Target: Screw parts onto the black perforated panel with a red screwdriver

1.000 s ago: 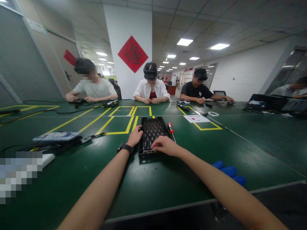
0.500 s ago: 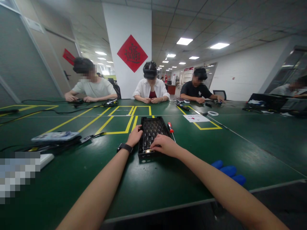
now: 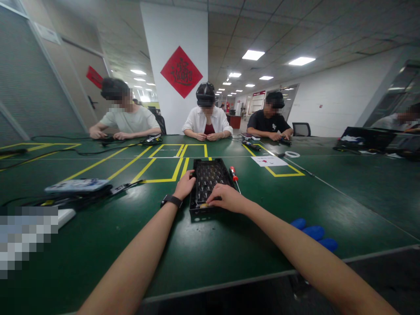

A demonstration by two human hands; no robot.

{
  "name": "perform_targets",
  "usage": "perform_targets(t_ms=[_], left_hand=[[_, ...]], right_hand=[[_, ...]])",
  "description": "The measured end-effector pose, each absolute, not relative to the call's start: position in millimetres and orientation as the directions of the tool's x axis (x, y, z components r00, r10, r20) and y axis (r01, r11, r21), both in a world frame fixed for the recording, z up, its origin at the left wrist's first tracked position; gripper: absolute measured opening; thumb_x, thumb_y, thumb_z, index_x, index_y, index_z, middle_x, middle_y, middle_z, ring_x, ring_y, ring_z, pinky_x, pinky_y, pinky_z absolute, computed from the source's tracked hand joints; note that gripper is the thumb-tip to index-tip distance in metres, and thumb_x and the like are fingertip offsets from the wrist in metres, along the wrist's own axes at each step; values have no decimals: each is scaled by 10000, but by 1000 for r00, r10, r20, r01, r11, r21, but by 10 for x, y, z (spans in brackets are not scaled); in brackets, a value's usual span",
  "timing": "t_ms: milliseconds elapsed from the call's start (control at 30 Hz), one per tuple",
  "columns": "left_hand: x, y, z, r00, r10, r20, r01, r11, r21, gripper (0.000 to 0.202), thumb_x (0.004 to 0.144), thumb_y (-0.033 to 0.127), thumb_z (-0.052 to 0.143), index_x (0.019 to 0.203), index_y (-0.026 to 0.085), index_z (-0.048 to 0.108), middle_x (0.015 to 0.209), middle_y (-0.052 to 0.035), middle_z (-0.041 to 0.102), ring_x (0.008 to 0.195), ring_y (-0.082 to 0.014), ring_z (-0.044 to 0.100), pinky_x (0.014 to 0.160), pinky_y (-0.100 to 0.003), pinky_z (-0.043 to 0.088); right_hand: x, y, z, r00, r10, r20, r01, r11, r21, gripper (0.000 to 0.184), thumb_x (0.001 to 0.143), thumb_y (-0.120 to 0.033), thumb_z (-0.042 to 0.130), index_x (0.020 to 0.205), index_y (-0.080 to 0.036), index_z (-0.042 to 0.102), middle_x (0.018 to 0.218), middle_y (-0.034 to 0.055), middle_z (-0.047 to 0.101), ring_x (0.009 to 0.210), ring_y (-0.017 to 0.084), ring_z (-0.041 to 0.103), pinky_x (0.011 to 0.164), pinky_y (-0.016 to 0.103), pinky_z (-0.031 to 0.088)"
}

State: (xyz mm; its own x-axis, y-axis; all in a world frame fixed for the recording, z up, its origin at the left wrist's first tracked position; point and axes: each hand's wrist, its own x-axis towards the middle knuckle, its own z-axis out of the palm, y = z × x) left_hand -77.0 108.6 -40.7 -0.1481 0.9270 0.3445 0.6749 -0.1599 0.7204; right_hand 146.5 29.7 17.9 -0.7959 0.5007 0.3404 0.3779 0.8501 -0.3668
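Observation:
A black perforated tray-like frame (image 3: 210, 170) lies on the green table (image 3: 229, 249) in front of me. My left hand (image 3: 184, 185), with a black watch on the wrist, rests against the frame's left edge, fingers curled on it. My right hand (image 3: 227, 198) lies over the frame's near right corner, fingers pinched on a small part I cannot make out. A red-handled screwdriver (image 3: 233, 174) lies just right of the frame.
Blue gloves (image 3: 313, 232) lie near the table's front right. A flat device and cables (image 3: 77, 187) sit at left. Yellow tape marks boxes on the table. A white paper (image 3: 268, 161) and tape ring (image 3: 291, 154) lie beyond. Three people work at the far side.
Both hands stay on the frame; my right hand shifted very slightly. The person in black at the far right drew an arm in.

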Motion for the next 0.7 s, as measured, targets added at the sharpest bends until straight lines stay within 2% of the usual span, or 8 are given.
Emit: perform_targets(t_ms=[500, 700], left_hand=[[-771, 1077, -396, -144, 929, 339, 670, -161, 725, 484, 736, 217, 433, 1217, 201, 488, 1159, -72, 586, 1050, -212, 544, 911, -359, 412], [-763, 1071, -388, -144, 932, 332, 666, -157, 729, 489, 732, 209, 436, 1218, 194, 490, 1146, -72, 595, 1045, -212, 548, 915, -363, 411]], right_hand=[[1473, 286, 164, -773, 508, 380, 367, 847, -385, 186, 776, -316, 614, 887, -203, 710, 844, 43, 681, 859, 155, 529, 782, 269, 393], [1472, 308, 150, -769, 531, 356, 401, 834, -379, 199, 768, -344, 618, 888, -220, 717, 828, 44, 674, 850, 157, 534, 750, 262, 397]])
